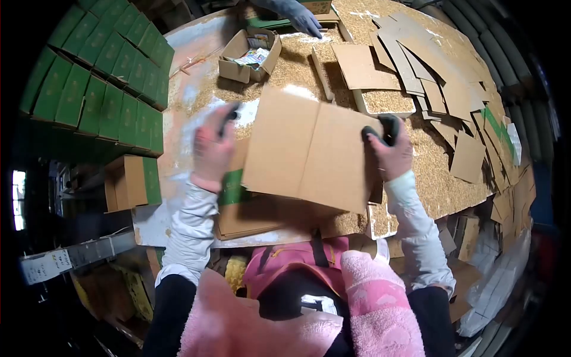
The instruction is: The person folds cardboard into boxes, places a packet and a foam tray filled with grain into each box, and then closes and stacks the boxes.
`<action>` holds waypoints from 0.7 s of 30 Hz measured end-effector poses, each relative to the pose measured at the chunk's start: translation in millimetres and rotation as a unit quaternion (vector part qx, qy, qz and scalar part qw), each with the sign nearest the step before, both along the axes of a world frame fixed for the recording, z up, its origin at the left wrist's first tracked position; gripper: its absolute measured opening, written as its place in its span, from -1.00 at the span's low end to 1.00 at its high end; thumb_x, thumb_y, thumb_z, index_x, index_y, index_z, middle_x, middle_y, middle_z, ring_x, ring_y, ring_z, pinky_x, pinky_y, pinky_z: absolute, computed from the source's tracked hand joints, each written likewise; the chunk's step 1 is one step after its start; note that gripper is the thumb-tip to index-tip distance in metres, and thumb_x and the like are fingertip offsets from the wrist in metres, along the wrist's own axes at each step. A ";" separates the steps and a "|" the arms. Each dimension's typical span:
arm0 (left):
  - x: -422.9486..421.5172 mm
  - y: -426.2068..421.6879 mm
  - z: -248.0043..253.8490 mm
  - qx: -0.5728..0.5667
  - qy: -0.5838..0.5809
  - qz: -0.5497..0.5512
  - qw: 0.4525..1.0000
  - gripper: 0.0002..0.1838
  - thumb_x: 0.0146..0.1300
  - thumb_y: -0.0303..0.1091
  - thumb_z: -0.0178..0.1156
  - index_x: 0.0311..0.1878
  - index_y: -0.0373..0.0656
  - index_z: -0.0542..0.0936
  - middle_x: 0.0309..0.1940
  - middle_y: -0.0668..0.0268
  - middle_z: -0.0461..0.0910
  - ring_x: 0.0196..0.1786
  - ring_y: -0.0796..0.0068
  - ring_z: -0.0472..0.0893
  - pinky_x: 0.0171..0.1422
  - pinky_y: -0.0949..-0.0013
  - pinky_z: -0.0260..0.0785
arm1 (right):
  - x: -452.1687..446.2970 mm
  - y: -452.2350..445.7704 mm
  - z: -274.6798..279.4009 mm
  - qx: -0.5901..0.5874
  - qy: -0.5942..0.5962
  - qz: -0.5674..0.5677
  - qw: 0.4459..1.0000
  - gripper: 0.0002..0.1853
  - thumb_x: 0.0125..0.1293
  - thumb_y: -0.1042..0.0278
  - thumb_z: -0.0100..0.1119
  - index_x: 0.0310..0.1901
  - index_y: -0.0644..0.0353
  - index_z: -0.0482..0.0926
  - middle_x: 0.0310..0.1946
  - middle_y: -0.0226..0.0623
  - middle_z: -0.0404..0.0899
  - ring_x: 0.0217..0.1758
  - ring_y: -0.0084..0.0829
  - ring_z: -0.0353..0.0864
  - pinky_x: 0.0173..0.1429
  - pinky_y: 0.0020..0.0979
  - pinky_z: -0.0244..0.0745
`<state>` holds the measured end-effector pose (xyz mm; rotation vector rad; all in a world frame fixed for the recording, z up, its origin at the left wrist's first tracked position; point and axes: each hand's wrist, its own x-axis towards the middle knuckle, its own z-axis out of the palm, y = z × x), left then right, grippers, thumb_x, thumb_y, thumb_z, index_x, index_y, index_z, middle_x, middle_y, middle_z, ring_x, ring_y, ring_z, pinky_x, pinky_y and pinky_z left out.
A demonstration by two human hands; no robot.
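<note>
A brown cardboard box (306, 152) with a crease down its middle is tilted above the table in front of me. My right hand (391, 149), with dark covering on some fingertips, grips its right edge. My left hand (215, 146) is off the box's left side, apart from it, with the fingers spread and slightly blurred. Beneath the box lie flat cardboard sheets (256, 220), with a green part (233, 189) showing near my left wrist.
Stacked green boxes (101, 77) stand at the left, above an open box (132, 183). A small carton (250, 56) holds colourful packets. A co-worker's gloved hand (303, 19) reaches in at the top. Loose cardboard pieces (467, 156) cover the table's (431, 196) right side.
</note>
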<state>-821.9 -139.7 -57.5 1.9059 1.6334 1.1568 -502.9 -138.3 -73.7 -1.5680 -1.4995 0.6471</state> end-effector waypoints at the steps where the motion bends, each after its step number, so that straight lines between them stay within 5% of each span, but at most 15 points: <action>1: -15.9 -1.0 6.9 -0.042 -0.110 0.080 0.990 -0.72 0.18 -0.54 -0.03 -0.05 -0.25 0.52 -0.28 0.16 0.60 -0.26 0.30 0.60 -0.12 0.44 0.43 | -2.8 1.6 -11.5 0.070 -0.146 0.021 0.987 -0.59 0.02 0.51 0.25 -0.05 0.24 0.41 -0.20 -0.17 0.53 -0.23 -0.28 0.59 -0.12 -0.38 0.50; 2: -32.1 -1.6 -3.6 0.051 -0.063 0.060 0.995 -0.73 0.17 -0.54 0.00 -0.06 -0.19 0.54 -0.21 0.20 0.57 -0.24 0.41 0.58 -0.11 0.46 0.43 | -5.2 5.7 -22.2 0.141 -0.287 0.040 0.947 -0.59 0.01 0.45 0.27 -0.06 0.19 0.39 -0.20 -0.12 0.51 -0.31 -0.18 0.60 -0.21 -0.33 0.53; 4: 2.8 -22.5 19.2 0.074 -0.054 -0.063 0.994 -0.72 0.13 -0.50 0.08 -0.06 -0.11 0.55 -0.13 0.24 0.53 -0.17 0.43 0.56 -0.12 0.46 0.44 | -17.4 9.9 -15.4 0.044 -0.446 0.063 0.892 -0.68 0.10 0.37 0.17 -0.10 0.16 0.36 -0.24 -0.13 0.50 -0.33 -0.18 0.60 -0.30 -0.28 0.53; 5: 18.8 -26.6 22.3 0.046 0.008 -0.207 0.977 -0.69 0.09 -0.38 0.17 -0.05 -0.06 0.55 -0.03 0.20 0.46 -0.08 0.31 0.52 -0.04 0.40 0.42 | -17.6 18.2 -26.2 0.136 -0.521 0.075 0.839 -0.77 0.17 0.34 0.05 -0.12 0.13 0.36 -0.26 -0.19 0.49 -0.44 -0.30 0.60 -0.44 -0.34 0.50; 7: 47.9 -21.6 -14.6 -0.076 0.251 -0.332 0.906 -0.59 0.09 -0.13 0.16 0.03 -0.01 0.48 0.08 0.06 0.37 0.12 0.12 0.39 0.25 0.25 0.22 | -26.9 31.5 -41.2 0.083 -0.604 0.136 0.781 -0.81 0.16 0.37 0.00 -0.18 0.15 0.48 -0.13 -0.19 0.44 -0.19 -0.26 0.52 -0.19 -0.22 0.44; 8: 61.1 -18.2 -42.4 -0.149 0.371 -0.303 0.865 -0.48 0.06 -0.07 0.20 0.11 0.02 0.42 0.15 0.02 0.31 0.19 0.06 0.33 0.28 0.17 0.19 | -29.1 37.1 -48.0 0.104 -0.632 0.155 0.752 -0.81 0.14 0.36 0.02 -0.21 0.16 0.52 -0.10 -0.19 0.43 -0.07 -0.23 0.47 -0.08 -0.14 0.39; 10: 80.6 -6.2 -66.8 -0.229 0.433 -0.287 0.823 -0.56 0.12 -0.20 0.14 0.09 -0.05 0.41 0.10 -0.03 0.30 0.16 0.07 0.36 0.24 0.15 0.23 | -25.7 35.2 -58.3 0.121 -0.687 0.154 0.700 -0.74 0.13 0.30 0.02 -0.15 0.11 0.57 -0.05 -0.22 0.41 0.02 -0.21 0.38 0.07 -0.14 0.28; 12: 82.4 -7.4 -63.6 -0.187 0.447 -0.315 0.816 -0.65 0.13 -0.28 0.14 0.01 -0.09 0.44 -0.04 0.03 0.39 0.07 0.10 0.43 0.13 0.16 0.33 | -26.2 10.6 -13.8 0.116 -0.526 0.188 0.822 -0.71 0.10 0.39 0.05 -0.10 0.14 0.55 -0.04 -0.23 0.42 -0.04 -0.20 0.42 0.05 -0.14 0.34; 14: 59.6 -11.4 -29.4 -0.108 0.158 -0.396 0.898 -0.73 0.17 -0.36 0.05 -0.05 -0.11 0.49 -0.13 0.18 0.51 -0.04 0.28 0.52 -0.01 0.25 0.43 | 2.9 -8.3 0.1 0.237 -0.320 0.092 0.913 -0.68 0.08 0.52 0.07 -0.07 0.20 0.53 -0.04 -0.25 0.44 -0.10 -0.27 0.48 -0.05 -0.23 0.44; 15: 44.8 -18.7 -7.9 -0.235 -0.156 -0.288 0.915 -0.74 0.23 -0.34 0.03 -0.02 -0.13 0.52 -0.11 0.27 0.55 -0.13 0.45 0.55 -0.05 0.34 0.43 | 32.5 -18.4 -12.8 0.124 -0.109 0.042 0.985 -0.66 0.11 0.54 0.06 -0.02 0.20 0.49 -0.05 -0.25 0.45 -0.12 -0.33 0.50 -0.10 -0.29 0.47; 16: 20.1 -12.7 -1.8 -0.222 -0.329 -0.180 0.900 -0.68 0.29 -0.30 0.02 0.09 -0.13 0.46 -0.03 0.31 0.54 -0.14 0.55 0.54 -0.06 0.40 0.43 | 60.7 -26.1 -31.5 0.003 0.107 -0.012 0.994 -0.63 0.14 0.57 0.05 0.03 0.19 0.45 -0.06 -0.26 0.46 -0.14 -0.39 0.51 -0.14 -0.35 0.49; 18: -48.6 3.6 -74.1 -0.306 -0.416 -0.064 0.854 -0.56 0.30 -0.16 0.06 0.16 -0.17 0.37 -0.01 0.21 0.50 -0.05 0.47 0.51 0.01 0.39 0.39 | 85.2 -36.4 -64.8 -0.275 0.434 -0.010 0.857 -0.59 0.24 0.48 0.04 0.14 0.20 0.34 -0.06 -0.28 0.45 -0.11 -0.52 0.48 -0.10 -0.45 0.47; 20: -35.9 -15.9 -159.0 -0.255 -0.139 -0.141 0.947 -0.52 0.29 -0.13 0.07 0.19 -0.20 0.34 0.04 0.20 0.47 0.06 0.35 0.45 0.15 0.34 0.29 | 103.2 -23.9 -184.5 -0.302 0.280 0.130 0.902 -0.41 0.23 0.32 0.15 0.26 0.24 0.19 0.04 -0.21 0.38 0.01 -0.33 0.42 0.09 -0.36 0.39; 21: -26.2 -12.7 -196.9 -0.071 -0.068 -0.155 0.983 -0.47 0.27 -0.14 0.09 0.21 -0.23 0.30 0.06 0.18 0.45 0.13 0.30 0.39 0.23 0.33 0.19 | 83.7 -19.6 -196.4 -0.204 0.115 0.161 0.959 -0.26 0.14 0.18 0.25 0.27 0.28 0.14 0.08 -0.09 0.35 0.11 -0.17 0.34 0.25 -0.26 0.22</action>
